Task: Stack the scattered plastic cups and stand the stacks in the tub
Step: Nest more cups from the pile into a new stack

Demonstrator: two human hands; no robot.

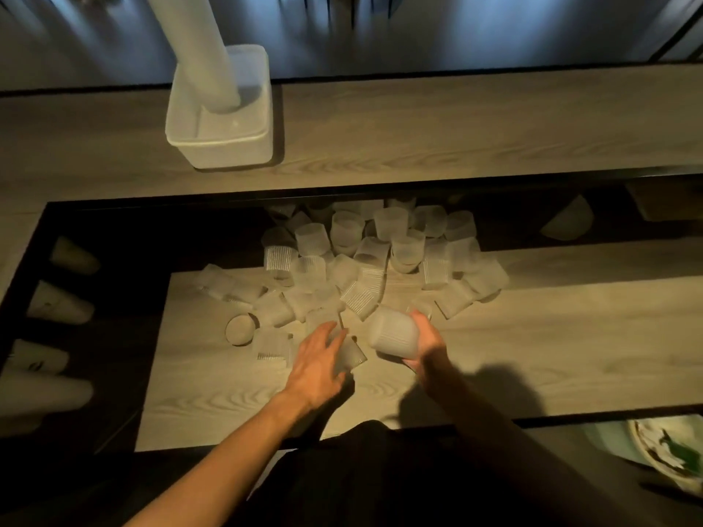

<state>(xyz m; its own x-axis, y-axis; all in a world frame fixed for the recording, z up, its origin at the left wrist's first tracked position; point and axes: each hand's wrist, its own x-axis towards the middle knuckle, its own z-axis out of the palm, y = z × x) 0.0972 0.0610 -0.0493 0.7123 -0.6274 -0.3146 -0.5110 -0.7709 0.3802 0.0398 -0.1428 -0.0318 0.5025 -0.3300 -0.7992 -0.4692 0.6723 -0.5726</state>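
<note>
Frosted ribbed plastic cups [374, 256], matt woodgrain shelf [532, 355].

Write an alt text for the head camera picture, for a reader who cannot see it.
A person's right hand holds a frosted plastic cup above a wooden table while the left hand touches a second cup lying there. Behind the hands lies a pile of scattered cups; farther back a white tub holds one tall stack.

One tub [220, 146] at upper left holds one tall stack [198, 51]. Roughly thirty scattered cups [365, 260] crowd mid-frame, too overlapped to count exactly, plus four side cups [61, 302] down the left edge and one lone cup [568, 222] upper right. The left hand [317, 361] and right hand [428, 344] each grip one of them.
</note>
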